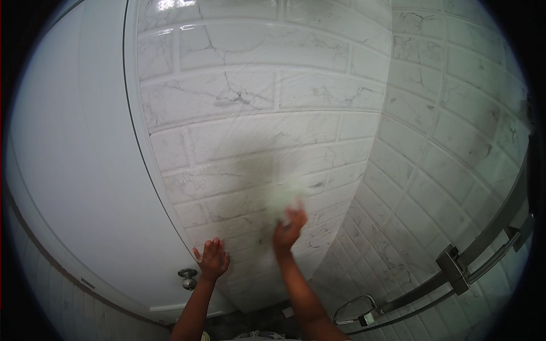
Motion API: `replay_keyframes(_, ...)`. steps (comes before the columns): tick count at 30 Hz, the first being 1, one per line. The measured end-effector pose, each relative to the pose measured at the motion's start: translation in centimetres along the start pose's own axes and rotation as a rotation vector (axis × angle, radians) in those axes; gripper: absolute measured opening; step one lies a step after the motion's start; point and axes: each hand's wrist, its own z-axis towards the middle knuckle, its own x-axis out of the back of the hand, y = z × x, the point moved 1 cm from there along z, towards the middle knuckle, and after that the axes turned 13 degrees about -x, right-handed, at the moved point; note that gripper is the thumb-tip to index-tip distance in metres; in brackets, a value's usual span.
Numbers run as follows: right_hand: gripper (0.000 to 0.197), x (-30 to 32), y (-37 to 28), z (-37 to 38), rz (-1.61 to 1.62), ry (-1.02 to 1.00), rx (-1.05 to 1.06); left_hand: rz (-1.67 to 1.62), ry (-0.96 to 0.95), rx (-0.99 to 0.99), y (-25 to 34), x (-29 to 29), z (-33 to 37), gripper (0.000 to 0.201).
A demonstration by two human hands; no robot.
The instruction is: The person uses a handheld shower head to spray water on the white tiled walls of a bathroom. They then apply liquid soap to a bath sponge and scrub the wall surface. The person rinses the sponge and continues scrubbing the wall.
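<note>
My right hand point(290, 230) is raised against the marble-patterned tile wall point(307, 91), smeared by motion. At its fingertips is a pale greenish-white pad point(283, 196), pressed on or very close to the tiles; blur hides whether it is a sponge or a cloth. My left hand point(212, 258) is open with its fingers spread, holding nothing. It rests on or just in front of the wall, near the edge of the white door point(85, 142). Whitish streaks and small suds show on the tiles around the pad.
A round metal doorknob point(187, 278) sits just left of my left hand. At right, a second tiled wall point(443, 108) meets the first in a corner. A metal rail with a bracket point(453, 270) and a curved metal handle point(355, 307) stand at lower right.
</note>
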Motion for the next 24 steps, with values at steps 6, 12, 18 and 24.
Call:
replay_keyframes(6, 0.025, 2.3, 3.8, -11.2, -0.083, -0.377, 0.225, 0.005, -0.034, 0.007, 0.2, 0.0, 0.0, 0.051)
replay_keyframes(12, 0.033, 3.3, 5.5, 2.4, -0.149, 0.273, -0.136, 0.044, -0.058, 0.027, 0.4, 0.0, -0.2, 0.05)
replay_keyframes(18, 0.041, -2.0, -4.8, 8.4, 0.062, 0.129, -0.005, -0.029, -0.084, 0.057, 0.7, -0.2, -0.1, 0.052)
replay_keyframes(24, 0.039, -2.7, -3.0, -6.4, 0.129, -0.498, 0.505, -0.502, 0.03, 0.341, 1.2, 3.5, 0.9, 0.053)
